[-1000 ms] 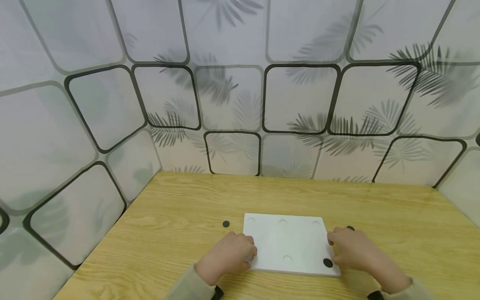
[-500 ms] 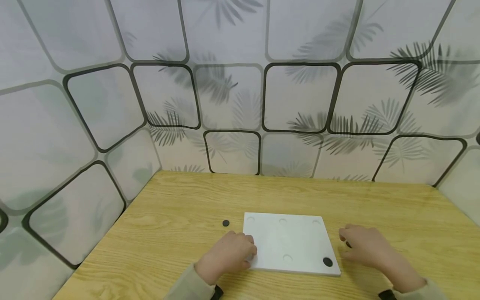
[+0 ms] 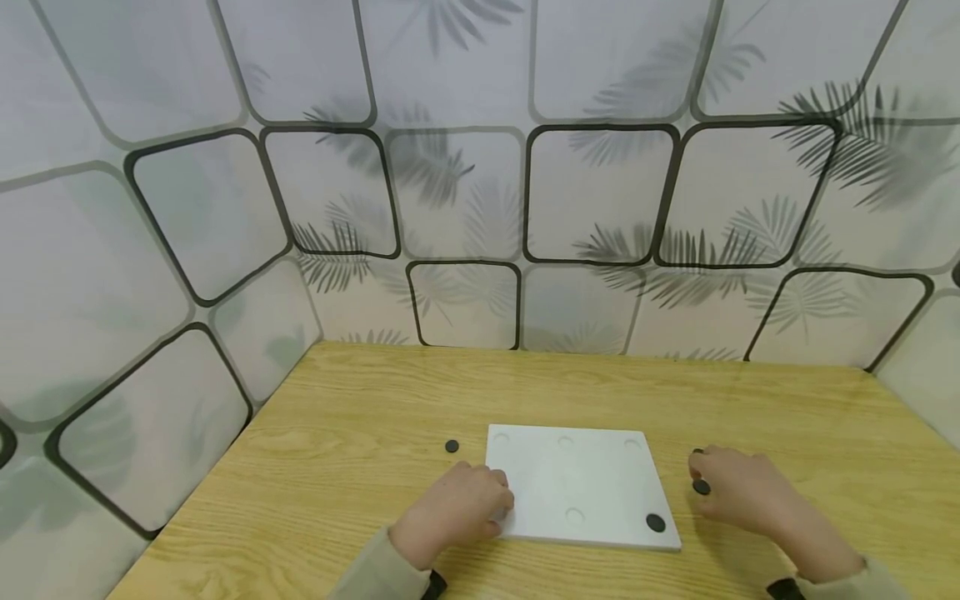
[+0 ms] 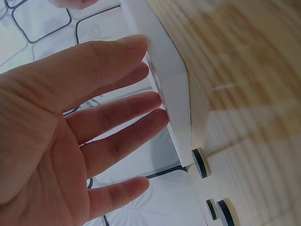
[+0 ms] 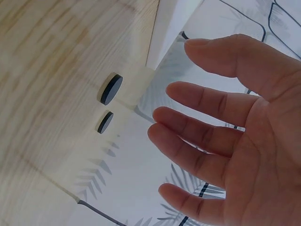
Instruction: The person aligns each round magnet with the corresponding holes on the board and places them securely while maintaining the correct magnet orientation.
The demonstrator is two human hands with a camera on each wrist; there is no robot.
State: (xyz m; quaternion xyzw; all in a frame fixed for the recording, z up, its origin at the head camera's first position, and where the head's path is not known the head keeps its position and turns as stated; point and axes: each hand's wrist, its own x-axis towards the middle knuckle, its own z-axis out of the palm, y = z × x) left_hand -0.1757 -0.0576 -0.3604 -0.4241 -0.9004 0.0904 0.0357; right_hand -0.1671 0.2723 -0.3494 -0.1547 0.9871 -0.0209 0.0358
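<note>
A white board [image 3: 588,479] with several shallow round recesses lies on the table. One black disc [image 3: 656,523] sits at its near right corner. My left hand [image 3: 465,504] is at the board's left side; in the left wrist view its thumb and some fingertips rest against the board's edge [image 4: 171,94], fingers fairly straight. My right hand [image 3: 742,490] is off to the right of the board, above the table. Its fingers are loosely bent and hold nothing in the right wrist view, with a larger black disc [image 5: 111,89] and a smaller one [image 5: 105,122] on the table beyond the fingertips.
Left of the board, a black disc [image 3: 452,446] lies on the wooden table [image 3: 375,400]. The left wrist view has several discs on that side, one disc [image 4: 200,163] close to the board. Patterned fabric walls [image 3: 465,200] enclose the back and sides.
My right hand has moved right, away from the board's right edge, and a disc beside its fingers has come into sight. My left hand has stayed at the board's left side.
</note>
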